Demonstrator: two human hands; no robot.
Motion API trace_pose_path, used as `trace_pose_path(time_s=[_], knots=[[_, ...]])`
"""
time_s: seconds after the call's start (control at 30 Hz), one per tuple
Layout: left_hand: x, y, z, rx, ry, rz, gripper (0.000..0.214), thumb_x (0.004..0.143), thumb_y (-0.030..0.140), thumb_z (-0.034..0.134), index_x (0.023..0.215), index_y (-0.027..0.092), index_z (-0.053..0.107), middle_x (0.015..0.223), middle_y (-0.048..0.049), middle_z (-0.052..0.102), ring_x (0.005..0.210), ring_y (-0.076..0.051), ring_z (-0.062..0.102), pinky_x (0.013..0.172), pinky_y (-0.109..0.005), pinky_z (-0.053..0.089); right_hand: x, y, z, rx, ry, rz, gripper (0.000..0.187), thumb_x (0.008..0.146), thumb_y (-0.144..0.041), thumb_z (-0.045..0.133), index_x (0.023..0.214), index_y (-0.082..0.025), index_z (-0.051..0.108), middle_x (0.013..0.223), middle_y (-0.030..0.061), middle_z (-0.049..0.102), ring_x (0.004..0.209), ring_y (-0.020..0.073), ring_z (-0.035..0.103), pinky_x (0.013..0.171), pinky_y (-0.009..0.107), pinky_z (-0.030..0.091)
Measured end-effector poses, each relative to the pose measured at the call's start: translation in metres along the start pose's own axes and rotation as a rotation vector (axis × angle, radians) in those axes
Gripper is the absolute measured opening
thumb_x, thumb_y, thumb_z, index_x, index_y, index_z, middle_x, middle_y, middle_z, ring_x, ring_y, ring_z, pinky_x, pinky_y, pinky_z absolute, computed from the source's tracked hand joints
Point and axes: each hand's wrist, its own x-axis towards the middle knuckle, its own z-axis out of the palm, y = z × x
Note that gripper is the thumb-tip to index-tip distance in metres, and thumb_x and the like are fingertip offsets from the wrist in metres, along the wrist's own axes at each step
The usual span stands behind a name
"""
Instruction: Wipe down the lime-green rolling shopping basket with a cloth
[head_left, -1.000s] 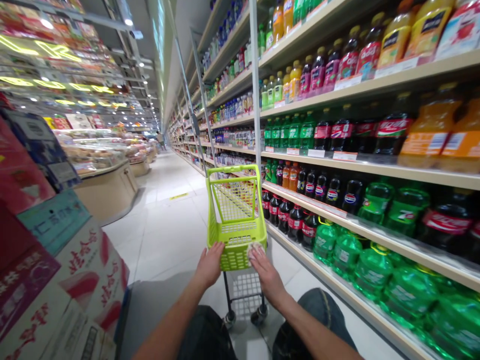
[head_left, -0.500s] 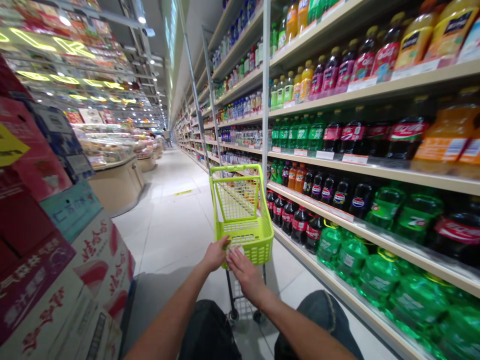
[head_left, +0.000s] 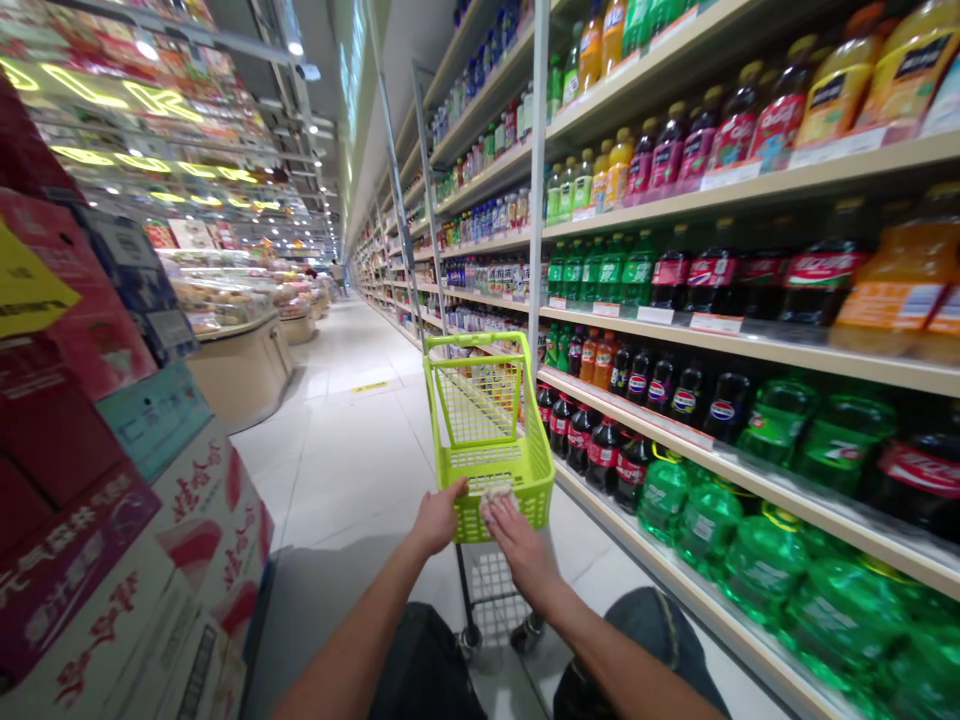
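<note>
A lime-green shopping cart [head_left: 487, 440] with a mesh basket stands in the aisle just ahead of me, close to the drinks shelves on the right. My left hand [head_left: 437, 518] grips the near left rim of the basket, fingers curled over it. My right hand [head_left: 517, 540] lies on the near rim a little right of centre, pressing a small whitish cloth [head_left: 496, 493] against the plastic. The basket looks empty. My knees show at the bottom of the view.
Shelves of soda bottles [head_left: 675, 380] line the right side, with large green bottles [head_left: 750, 540] on the lowest shelf. Stacked cardboard cartons [head_left: 127, 560] crowd the left. A curved display counter [head_left: 240, 365] stands further left. The white tiled aisle [head_left: 345, 440] runs ahead.
The cart has shifted slightly right and nearer the shelves. My right hand slid along the near rim with the cloth, left then back toward the centre. My left hand kept its grip.
</note>
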Motion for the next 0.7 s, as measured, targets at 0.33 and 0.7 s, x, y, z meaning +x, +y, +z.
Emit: trace_pose_path(time_s=[0.33,0.7], knots=[[-0.009,0.012,0.01,0.179,0.065,0.03,0.059,0.068,0.001,0.031,0.123,0.018,0.042,0.126,-0.0062,0.052,0.116,-0.017,0.046,0.106,-0.047,0.013,-0.009,0.016,-0.02,0.005,0.002,0.04,0.052,0.084,-0.003,0.032,0.133,-0.02,0.031,0.133,0.0085,0.041,0.13,0.0199,0.023,0.1,0.046,0.036],[-0.013,0.014,0.02,0.269,0.129,0.108,0.045,0.076,0.003,0.027,0.112,0.02,0.049,0.122,-0.0052,0.055,0.118,-0.015,0.043,0.105,-0.043,0.017,-0.029,0.025,-0.024,-0.035,0.01,0.078,0.046,0.085,-0.007,0.033,0.13,-0.02,0.039,0.134,0.006,0.041,0.129,0.019,0.024,0.1,0.041,0.037]])
